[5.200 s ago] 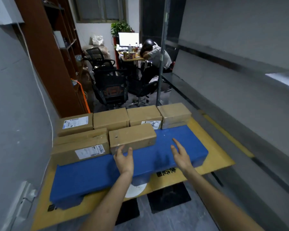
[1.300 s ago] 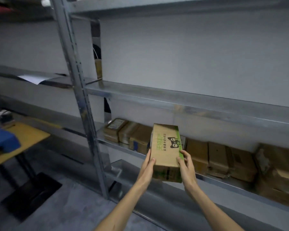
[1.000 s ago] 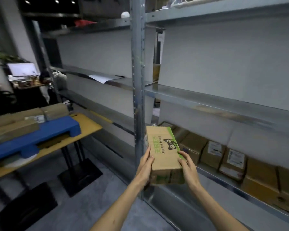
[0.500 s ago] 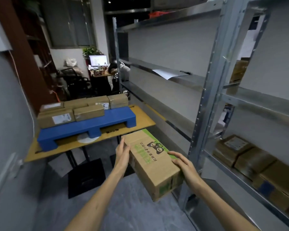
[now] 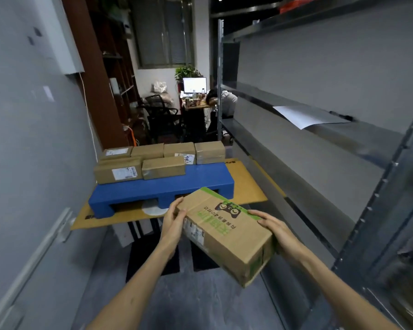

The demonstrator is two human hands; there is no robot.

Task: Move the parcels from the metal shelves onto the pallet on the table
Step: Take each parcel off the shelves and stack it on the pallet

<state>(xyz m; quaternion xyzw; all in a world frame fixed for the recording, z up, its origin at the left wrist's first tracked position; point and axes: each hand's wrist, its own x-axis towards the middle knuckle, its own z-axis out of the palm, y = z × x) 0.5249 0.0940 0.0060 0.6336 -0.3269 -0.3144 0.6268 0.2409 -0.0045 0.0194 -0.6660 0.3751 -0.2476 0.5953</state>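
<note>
- My left hand (image 5: pixel 173 221) is wrapped round the far left corner of the parcel (image 5: pixel 227 232), with the thumb on the top face and the fingers against the side
- My right hand (image 5: pixel 275 228) grips the parcel's right long edge, fingers laid over the top beside the green strip
- The parcel is a long brown carton with green print and a dark cat-face logo; it is carried in the air between both hands, above the floor (image 5: pixel 200 306), with its far end pointing at the near right corner of the pallet (image 5: pixel 167 184)
- The pallet is blue and lies on the yellow bench (image 5: pixel 246 184); its near strip is bare
- Other parcels (image 5: pixel 162 160) sit in rows on the far and left part of the pallet, touching one another, and several show white labels
- The metal shelves (image 5: pixel 320 148) run along my right side, and a loose sheet of paper (image 5: pixel 305 115) lies on one level, hanging over its front edge
- A lit monitor (image 5: pixel 194 85) glows at the far end of the room; what stands around it is too small for me to tell
</note>
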